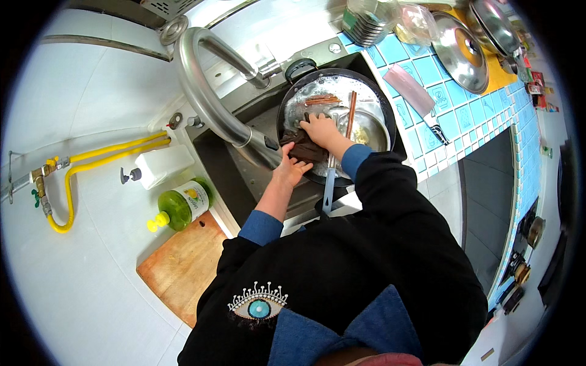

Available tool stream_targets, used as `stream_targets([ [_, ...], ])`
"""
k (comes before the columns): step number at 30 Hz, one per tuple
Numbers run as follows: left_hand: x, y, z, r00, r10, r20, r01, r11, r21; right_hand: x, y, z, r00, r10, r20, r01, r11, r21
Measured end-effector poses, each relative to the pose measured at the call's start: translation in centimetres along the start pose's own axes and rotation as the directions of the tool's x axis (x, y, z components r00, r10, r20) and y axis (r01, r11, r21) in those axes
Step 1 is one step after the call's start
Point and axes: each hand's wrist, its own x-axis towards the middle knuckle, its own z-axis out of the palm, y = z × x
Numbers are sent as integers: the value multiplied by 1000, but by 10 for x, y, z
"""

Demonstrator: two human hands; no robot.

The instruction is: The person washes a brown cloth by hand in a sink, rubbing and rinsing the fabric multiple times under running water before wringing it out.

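Note:
A large black wok (392,110) with soapy water rests in the sink. Inside it lie wooden chopsticks (322,99), a metal bowl (382,126) and a utensil with a grey-blue handle (328,187) that leans out over the near rim. My right hand (320,130) presses on a dark brown cloth (307,148) at the wok's left side, its fingertips on the cloth. My left hand (293,167) is at the cloth's lower left edge, thumb and fingers apart, touching it; whether it grips the cloth is unclear.
A steel faucet (215,107) arches over the sink's left part. Left of the sink are a white pump bottle (165,165), a green detergent bottle (183,206) and a wooden board (183,265). On the tiled counter lie a cleaver (412,91), a pot lid (460,52) and stacked plastic containers (366,23).

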Motion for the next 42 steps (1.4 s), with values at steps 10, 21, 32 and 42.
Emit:
stream_targets([
  [10, -13, -13, 34, 963, -269, -30, 259, 947, -191, -6, -7, -52, 925, 369, 94, -353, 737, 576],
  [21, -1, 13, 50, 909, -250, 334, 240, 968, 71, -115, -59, -196, 996, 81, -45, 9, 404, 915],
  [32, -66, 5, 56, 764, -104, 637, 105, 994, 35, -35, 33, -157, 970, 167, 179, -183, 9, 983],
  [42, -35, -18, 39, 688, -70, 722, 294, 937, -189, -89, -27, -80, 963, 106, 249, 75, -988, 132],
])
